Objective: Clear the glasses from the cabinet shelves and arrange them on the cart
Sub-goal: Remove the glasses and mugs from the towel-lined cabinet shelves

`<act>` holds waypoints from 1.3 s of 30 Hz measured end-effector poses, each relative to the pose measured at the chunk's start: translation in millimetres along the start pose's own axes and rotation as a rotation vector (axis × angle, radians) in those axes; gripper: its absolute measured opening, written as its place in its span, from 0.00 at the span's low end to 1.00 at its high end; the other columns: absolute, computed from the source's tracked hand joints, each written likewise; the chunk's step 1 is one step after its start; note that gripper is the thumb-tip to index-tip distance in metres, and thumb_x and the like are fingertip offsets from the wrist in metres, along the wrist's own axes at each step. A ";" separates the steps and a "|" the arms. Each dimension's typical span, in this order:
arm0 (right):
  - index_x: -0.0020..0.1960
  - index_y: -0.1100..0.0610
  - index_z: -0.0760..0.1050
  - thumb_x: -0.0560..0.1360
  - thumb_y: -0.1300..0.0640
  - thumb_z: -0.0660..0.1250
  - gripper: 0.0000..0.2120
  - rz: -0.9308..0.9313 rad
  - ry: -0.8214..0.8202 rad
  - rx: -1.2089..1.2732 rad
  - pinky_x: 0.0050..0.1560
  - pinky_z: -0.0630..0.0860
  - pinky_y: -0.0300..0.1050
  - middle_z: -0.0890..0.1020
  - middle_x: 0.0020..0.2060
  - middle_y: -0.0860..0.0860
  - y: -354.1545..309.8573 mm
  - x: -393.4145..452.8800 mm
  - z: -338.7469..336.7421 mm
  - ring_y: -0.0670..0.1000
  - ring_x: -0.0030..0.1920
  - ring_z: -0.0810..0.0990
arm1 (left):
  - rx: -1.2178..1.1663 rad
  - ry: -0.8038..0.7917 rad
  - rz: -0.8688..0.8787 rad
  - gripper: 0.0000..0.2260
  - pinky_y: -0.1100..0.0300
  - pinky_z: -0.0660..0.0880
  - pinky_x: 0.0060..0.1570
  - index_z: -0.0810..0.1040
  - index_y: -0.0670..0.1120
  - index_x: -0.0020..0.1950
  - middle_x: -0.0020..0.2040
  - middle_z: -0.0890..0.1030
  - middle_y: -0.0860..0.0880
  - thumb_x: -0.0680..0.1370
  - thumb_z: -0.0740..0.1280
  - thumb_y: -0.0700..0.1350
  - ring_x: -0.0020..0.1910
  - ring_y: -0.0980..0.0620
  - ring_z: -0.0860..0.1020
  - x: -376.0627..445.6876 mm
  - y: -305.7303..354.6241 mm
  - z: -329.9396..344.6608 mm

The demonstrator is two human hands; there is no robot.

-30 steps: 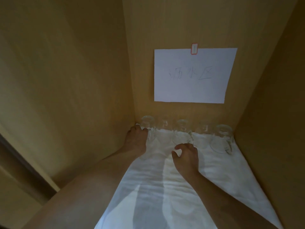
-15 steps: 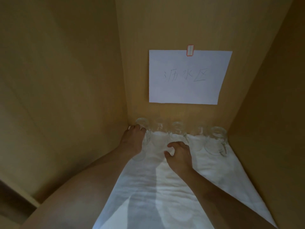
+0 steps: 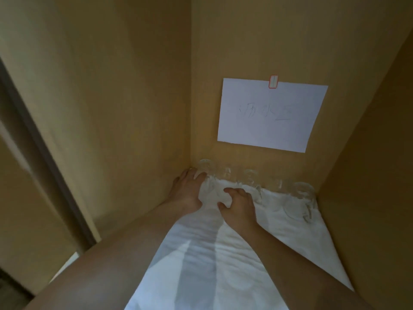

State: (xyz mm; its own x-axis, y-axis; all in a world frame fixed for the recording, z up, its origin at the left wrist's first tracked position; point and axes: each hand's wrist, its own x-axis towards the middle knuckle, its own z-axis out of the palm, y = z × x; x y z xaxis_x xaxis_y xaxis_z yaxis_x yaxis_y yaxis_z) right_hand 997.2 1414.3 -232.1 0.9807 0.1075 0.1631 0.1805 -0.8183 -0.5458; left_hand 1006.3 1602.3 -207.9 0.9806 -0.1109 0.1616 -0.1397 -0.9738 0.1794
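Observation:
Several clear glasses stand in a row along the back of the cabinet shelf, on a white cloth [image 3: 234,253]. My left hand [image 3: 186,192] is in the back left corner, its fingers curled round the leftmost glass [image 3: 205,170]. My right hand [image 3: 240,205] is just to the right of it, with thumb and fingers curved round the lower part of the second glass [image 3: 224,177]. A third glass [image 3: 250,177], a fourth [image 3: 276,183] and a handled glass [image 3: 300,201] at the far right stand untouched. The cart is out of view.
Wooden cabinet walls close in on the left [image 3: 111,108], back and right [image 3: 375,175]. A white paper label [image 3: 268,115] with handwriting is clipped to the back wall above the glasses. A dark door edge [image 3: 44,153] runs down the left.
My right hand has moved left and forward from the third glass to the second and curled round it. My left hand stays on the leftmost glass. The view has swung left.

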 end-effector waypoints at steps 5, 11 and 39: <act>0.74 0.49 0.70 0.77 0.46 0.69 0.27 -0.089 -0.081 -0.013 0.68 0.70 0.49 0.73 0.69 0.52 -15.6 -23.5 9.3 0.57 0.69 0.68 | -0.028 0.052 -0.101 0.38 0.48 0.66 0.70 0.62 0.51 0.78 0.76 0.64 0.48 0.71 0.74 0.50 0.74 0.44 0.61 -53.3 -3.4 -1.1; 0.74 0.49 0.70 0.75 0.45 0.70 0.29 -0.198 -0.203 0.008 0.67 0.68 0.48 0.74 0.68 0.53 -41.1 -58.0 35.9 0.57 0.68 0.69 | -0.081 0.017 -0.278 0.33 0.48 0.65 0.71 0.65 0.51 0.76 0.71 0.69 0.48 0.73 0.72 0.51 0.72 0.43 0.65 -137.4 -15.2 4.3; 0.74 0.48 0.69 0.75 0.45 0.70 0.28 -0.121 -0.198 0.022 0.65 0.72 0.50 0.74 0.68 0.52 -221.1 -307.0 122.8 0.56 0.68 0.70 | -0.102 -0.021 -0.312 0.32 0.51 0.68 0.67 0.66 0.48 0.77 0.75 0.66 0.45 0.76 0.73 0.53 0.73 0.42 0.65 -439.2 -173.9 -63.6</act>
State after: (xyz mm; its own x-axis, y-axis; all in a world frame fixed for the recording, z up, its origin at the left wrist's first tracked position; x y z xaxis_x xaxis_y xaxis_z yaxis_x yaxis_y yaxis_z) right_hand 665.4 1631.6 -262.5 0.9469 0.3148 0.0654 0.2974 -0.7802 -0.5503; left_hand 591.2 1832.9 -248.4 0.9807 0.1847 0.0641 0.1559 -0.9366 0.3138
